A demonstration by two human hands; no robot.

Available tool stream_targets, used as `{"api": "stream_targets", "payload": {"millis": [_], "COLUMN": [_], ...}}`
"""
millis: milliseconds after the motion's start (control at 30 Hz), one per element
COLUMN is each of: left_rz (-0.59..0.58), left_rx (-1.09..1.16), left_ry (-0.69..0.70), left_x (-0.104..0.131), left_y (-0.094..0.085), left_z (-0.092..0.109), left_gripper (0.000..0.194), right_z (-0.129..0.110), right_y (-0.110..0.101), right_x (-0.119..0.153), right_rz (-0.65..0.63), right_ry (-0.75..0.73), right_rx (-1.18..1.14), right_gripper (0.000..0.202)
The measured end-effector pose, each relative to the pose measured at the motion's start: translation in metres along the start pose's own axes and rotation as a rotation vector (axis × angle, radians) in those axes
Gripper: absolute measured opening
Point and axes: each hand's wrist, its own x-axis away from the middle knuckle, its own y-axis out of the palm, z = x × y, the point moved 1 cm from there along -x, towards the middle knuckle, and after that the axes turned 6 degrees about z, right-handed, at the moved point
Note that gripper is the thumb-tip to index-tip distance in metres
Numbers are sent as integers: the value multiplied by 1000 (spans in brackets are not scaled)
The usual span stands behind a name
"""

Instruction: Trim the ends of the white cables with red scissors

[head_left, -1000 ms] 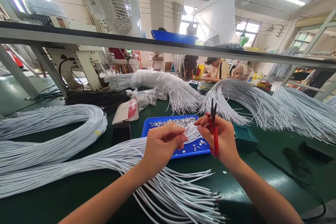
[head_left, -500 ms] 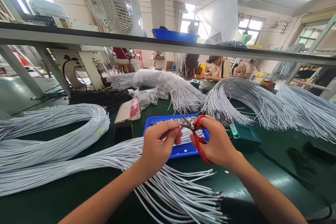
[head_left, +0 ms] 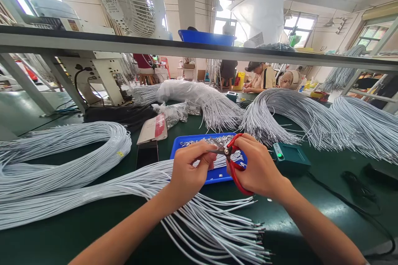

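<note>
Wire ends pinched in L hand, R hand round red snips w/ blades beside them

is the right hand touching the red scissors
Touching. The head view shows the right hand wrapped around the red scissors, fingers through the red handle loop, with the blades pointing toward the left hand.

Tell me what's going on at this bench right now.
A person sits at a green table covered in bundles of white wires. Their right hand holds red-handled snips, blades pointing at the left hand, which pinches the ends of a few wires over a blue tray of small metal bits. More wires fan out beneath the forearms. A small green box sits to the right, and another person works farther back.
</note>
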Motion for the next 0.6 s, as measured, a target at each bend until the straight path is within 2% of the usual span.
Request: {"api": "stream_targets", "payload": {"millis": [167, 333, 500, 600], "left_rz": [-3, -73, -139, -70], "left_rx": [13, 54, 216, 349], "left_ry": [-6, -62, -239, -383], "left_x": [0, -2, -2, -3], "left_y": [-1, -2, -3, -5], "left_z": [1, 3, 2, -1], "left_gripper": [19, 23, 22, 19], "right_z": [-1, -3, -4, 5], "right_y": [-1, -2, -6, -11], "right_x": [0, 0, -1, -5], "right_rz": [-30, -108, -140, -161], "right_ry": [26, 49, 50, 114], "right_rx": [-11, -29, -42, -19], "right_gripper": [17, 19, 21, 13]}}
